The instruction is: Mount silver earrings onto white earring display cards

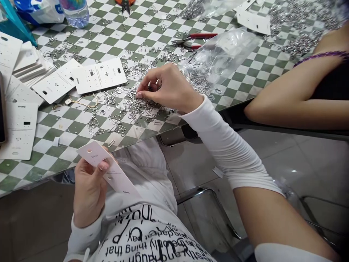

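My left hand (91,182) grips a white earring display card (117,174) over my lap, thumb across its printed face. Out over the table, my right hand (166,87) dips into a spread of small silver jewelry pieces (133,109), among them paperclip-shaped links and rings. Thumb and forefinger are pinched together at the pile; anything between the fingertips is too small to make out. Left of the pile lie two white cards with small pieces on them, the nearer one being a printed card (100,75). A gold-coloured wire piece (84,101) rests just below them.
A stack of cards (29,67) fills the table's left side. Red-handled pliers (193,40) lie beyond my right hand, beside a clear plastic bag (226,54). A bottle (75,12) stands at the back left. Another person's arm (294,91) leans on the right edge.
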The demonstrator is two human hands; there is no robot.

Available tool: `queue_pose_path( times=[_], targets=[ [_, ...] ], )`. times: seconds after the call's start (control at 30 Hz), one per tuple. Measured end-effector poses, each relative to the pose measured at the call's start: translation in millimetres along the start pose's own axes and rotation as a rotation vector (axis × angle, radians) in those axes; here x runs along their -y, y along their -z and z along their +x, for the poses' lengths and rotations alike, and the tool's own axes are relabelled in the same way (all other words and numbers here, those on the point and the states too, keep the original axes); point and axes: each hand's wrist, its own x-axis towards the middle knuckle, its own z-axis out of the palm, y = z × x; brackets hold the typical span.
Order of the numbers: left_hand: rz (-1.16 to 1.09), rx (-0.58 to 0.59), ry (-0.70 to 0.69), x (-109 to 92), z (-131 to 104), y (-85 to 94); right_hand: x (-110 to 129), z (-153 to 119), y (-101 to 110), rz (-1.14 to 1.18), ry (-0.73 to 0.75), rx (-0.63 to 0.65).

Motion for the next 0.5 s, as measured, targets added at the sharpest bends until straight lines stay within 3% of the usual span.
queue_pose_path(
  times=[0.2,0.37,0.5],
  targets=[
    [-0.056,0.135,-0.016,-3.6,1.0,-6.0,0.6,-4.9,-4.9,-0.035,0.092,-0.100],
    [-0.193,0.173,0.016,-5.4,-0.9,-14.2,36.9,-30.5,-4.3,0.048,0.147,-0.300],
    [-0.391,0.288,0.129,-3.0,-0.5,-18.1,69.7,-55.8,-18.1,0.366,0.120,-0.289]
  ],
)
